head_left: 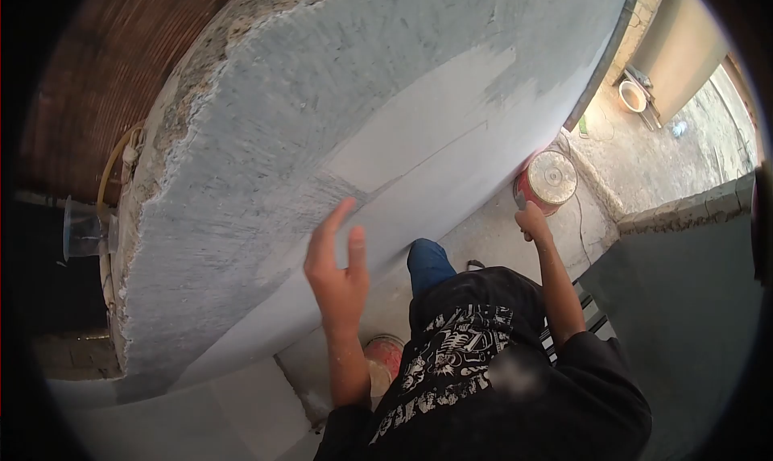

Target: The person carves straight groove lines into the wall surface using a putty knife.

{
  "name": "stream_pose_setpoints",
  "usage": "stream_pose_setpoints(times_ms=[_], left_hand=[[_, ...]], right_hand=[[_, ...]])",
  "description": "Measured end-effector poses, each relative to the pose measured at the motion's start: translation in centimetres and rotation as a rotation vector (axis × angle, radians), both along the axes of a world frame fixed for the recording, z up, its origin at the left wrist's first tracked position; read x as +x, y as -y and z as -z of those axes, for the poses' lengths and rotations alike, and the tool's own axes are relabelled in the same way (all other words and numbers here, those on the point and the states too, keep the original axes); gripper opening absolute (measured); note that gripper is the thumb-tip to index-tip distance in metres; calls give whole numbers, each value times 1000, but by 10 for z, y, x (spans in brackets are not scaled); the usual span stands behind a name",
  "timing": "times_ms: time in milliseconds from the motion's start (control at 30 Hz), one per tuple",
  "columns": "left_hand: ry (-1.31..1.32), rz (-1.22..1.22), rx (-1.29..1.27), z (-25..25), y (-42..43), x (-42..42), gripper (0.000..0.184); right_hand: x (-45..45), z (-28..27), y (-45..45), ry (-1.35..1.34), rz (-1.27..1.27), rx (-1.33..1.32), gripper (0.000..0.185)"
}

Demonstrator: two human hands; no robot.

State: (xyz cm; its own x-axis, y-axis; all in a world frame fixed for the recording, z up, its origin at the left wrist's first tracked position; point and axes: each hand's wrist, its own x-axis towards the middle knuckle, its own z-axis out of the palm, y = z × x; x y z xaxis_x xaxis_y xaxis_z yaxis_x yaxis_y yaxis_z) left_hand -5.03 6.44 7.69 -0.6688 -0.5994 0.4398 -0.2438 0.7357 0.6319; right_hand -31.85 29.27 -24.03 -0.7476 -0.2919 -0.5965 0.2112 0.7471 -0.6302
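My left hand [334,280] is raised in front of the wall [435,99], its fingers apart and nothing in it. The wall is grey with scratch marks and has smooth white patches of plaster or putty. Lower down on the right, my right hand [531,221] is closed around a small putty knife [522,201]; its grey blade points up toward the bucket, and the handle is mostly hidden in my fingers. Just beyond that hand stands a red bucket [551,179] with a round, whitish, stained top. I cannot tell whether the blade touches the bucket.
Another red bucket [385,356] is partly hidden behind my left forearm. A clear plastic container [84,229] and yellow hose [111,167] are by the wall's rough left edge. A white tub [633,97] stands farther off at the upper right. A cable [581,219] runs over the floor.
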Motion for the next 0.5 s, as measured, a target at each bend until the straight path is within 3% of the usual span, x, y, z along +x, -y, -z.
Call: stream_pose_setpoints(times_ms=[67, 167, 233, 300, 367, 467, 500], left_hand=[[-376, -94, -456, -6, 6, 1, 57], [56, -176, -1009, 34, 25, -40, 75], [537, -18, -1315, 110, 61, -58, 83], [1100, 367, -607, 114, 19, -62, 84], [1367, 915, 594, 181, 40, -65, 88], [1445, 689, 1065, 136, 16, -56, 74], [1316, 656, 761, 138, 18, -47, 73]], right_hand=[[-3, 24, -33, 230, 184, -136, 39], [7, 61, -67, 371, 294, -288, 43], [21, 57, -73, 375, 334, -315, 45], [38, 56, -73, 370, 467, -372, 46], [50, 41, -75, 388, 503, -435, 45], [58, 12, -81, 467, 517, -591, 40], [62, 5, -82, 504, 511, -653, 38]])
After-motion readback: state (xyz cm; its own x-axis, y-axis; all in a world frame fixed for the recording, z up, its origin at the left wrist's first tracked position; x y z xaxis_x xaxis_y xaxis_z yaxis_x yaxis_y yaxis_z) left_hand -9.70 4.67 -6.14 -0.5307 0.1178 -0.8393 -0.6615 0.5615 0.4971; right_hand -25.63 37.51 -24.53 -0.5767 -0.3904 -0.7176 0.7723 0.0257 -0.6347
